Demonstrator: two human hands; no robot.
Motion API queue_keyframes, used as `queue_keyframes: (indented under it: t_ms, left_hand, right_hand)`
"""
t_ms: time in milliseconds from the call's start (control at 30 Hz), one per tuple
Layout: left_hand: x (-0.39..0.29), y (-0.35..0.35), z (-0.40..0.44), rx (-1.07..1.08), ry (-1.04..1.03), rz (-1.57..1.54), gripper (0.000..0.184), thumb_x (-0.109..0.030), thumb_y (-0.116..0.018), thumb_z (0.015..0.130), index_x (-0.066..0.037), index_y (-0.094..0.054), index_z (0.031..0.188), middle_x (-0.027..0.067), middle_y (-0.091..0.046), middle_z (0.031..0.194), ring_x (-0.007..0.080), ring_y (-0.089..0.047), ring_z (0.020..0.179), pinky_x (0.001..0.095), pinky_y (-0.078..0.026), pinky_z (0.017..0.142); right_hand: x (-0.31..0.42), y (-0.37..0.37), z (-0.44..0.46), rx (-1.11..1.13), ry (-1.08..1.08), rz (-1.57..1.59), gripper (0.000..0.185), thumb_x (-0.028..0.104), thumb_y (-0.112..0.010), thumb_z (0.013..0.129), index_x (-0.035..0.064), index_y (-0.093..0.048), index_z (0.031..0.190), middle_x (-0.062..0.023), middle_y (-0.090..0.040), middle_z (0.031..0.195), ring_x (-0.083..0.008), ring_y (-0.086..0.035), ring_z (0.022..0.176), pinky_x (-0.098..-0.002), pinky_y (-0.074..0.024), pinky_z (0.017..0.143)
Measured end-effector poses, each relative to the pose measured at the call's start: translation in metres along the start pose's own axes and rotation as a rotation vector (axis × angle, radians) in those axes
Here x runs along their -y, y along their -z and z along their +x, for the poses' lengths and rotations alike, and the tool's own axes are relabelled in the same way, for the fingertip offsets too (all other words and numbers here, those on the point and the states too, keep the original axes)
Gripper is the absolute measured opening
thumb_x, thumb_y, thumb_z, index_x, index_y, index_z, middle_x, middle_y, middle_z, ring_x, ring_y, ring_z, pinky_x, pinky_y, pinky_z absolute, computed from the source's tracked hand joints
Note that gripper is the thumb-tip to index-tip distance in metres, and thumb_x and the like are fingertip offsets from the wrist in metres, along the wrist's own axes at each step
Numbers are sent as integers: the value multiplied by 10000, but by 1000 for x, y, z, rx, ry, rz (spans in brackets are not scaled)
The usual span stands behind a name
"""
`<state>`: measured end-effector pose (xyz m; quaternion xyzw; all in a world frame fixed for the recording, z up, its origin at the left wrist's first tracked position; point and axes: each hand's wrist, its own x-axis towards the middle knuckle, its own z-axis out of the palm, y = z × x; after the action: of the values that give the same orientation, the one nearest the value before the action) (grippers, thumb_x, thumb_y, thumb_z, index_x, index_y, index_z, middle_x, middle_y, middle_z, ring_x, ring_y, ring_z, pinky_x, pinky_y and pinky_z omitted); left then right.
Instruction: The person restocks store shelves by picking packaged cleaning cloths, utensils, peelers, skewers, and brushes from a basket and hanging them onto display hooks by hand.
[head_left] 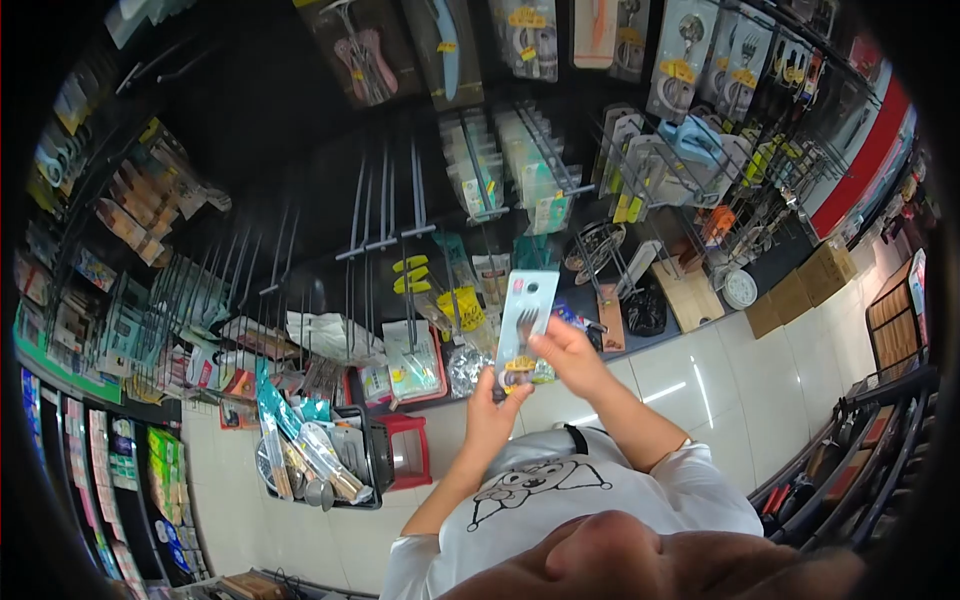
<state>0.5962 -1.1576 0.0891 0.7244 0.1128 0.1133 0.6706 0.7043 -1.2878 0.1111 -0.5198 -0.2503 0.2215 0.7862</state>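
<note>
A packaged fork [524,325] on a pale blue-white hanging card is held upright in front of my body, with a round hole near its top and a yellow label low down. My left hand [492,405] grips the card's bottom edge. On the card's right side, my right hand [570,355] pinches it with thumb and fingers. Behind the card, a yellow packet [461,308] and other goods lie on the lower shelf. Further up hang clear-and-green packets [535,165] on long metal hooks.
A dark basket [375,450] full of packaged utensils sits at the lower left by a red stool [406,452]. Metal hooks [385,200] jut from the black display wall. Cardboard boxes [800,290] stand on the tiled floor at right, near a dark rack [850,450].
</note>
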Motion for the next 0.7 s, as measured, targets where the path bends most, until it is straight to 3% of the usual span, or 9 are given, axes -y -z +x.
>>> queue_keyframes:
  t_ms: [67, 167, 233, 267, 500, 700]
  left_hand:
    - [-5, -3, -1, 48, -135, -4, 311, -53, -689, 850, -18, -538, 1119, 62, -623, 1038, 105, -595, 941, 266, -489, 815]
    - [17, 5, -1, 113, -78, -60, 356, -66, -669, 869, -10, -509, 1181, 102, -614, 1105, 148, -618, 974, 294, -493, 864]
    - [14, 12, -2, 133, -67, -15, 368, -88, -657, 881, -5, -502, 1204, 136, -622, 1118, 169, -638, 961, 303, -500, 866]
    - [19, 15, -3, 136, -79, -19, 368, -88, -657, 881, -5, -502, 1204, 136, -622, 1118, 169, -638, 961, 303, -500, 866]
    - [50, 31, -29, 111, -9, -29, 272, -89, -629, 903, -1, -551, 1148, 117, -652, 1033, 159, -655, 903, 289, -513, 822]
    - [55, 41, -38, 53, 15, -53, 229, -96, -613, 918, 8, -571, 1117, 111, -658, 994, 165, -669, 869, 277, -516, 787]
  right_hand:
    - [5, 0, 7, 32, -16, 56, 334, 142, -577, 954, 12, -522, 1257, -45, -600, 1166, -112, -562, 1053, -292, -455, 928]
    - [35, 10, 28, -16, 41, 29, 291, 195, -548, 976, -4, -560, 1188, -19, -610, 1121, -92, -551, 1036, -279, -451, 916]
    - [95, 1, 39, 26, 132, 130, 317, 218, -518, 984, -3, -510, 1210, -134, -652, 1055, -217, -662, 935, -366, -537, 838]
    - [118, -1, 45, -34, 194, 41, 345, 249, -517, 980, -2, -490, 1215, -180, -665, 1006, -268, -687, 880, -399, -563, 793]
    - [220, 2, 110, 36, 544, -199, 314, 243, -482, 994, -21, -520, 1161, -171, -676, 969, -236, -690, 852, -352, -569, 763]
    - [263, -13, 155, 62, 625, -302, 301, 244, -491, 991, -33, -532, 1101, -182, -679, 959, -242, -698, 823, -347, -580, 731]
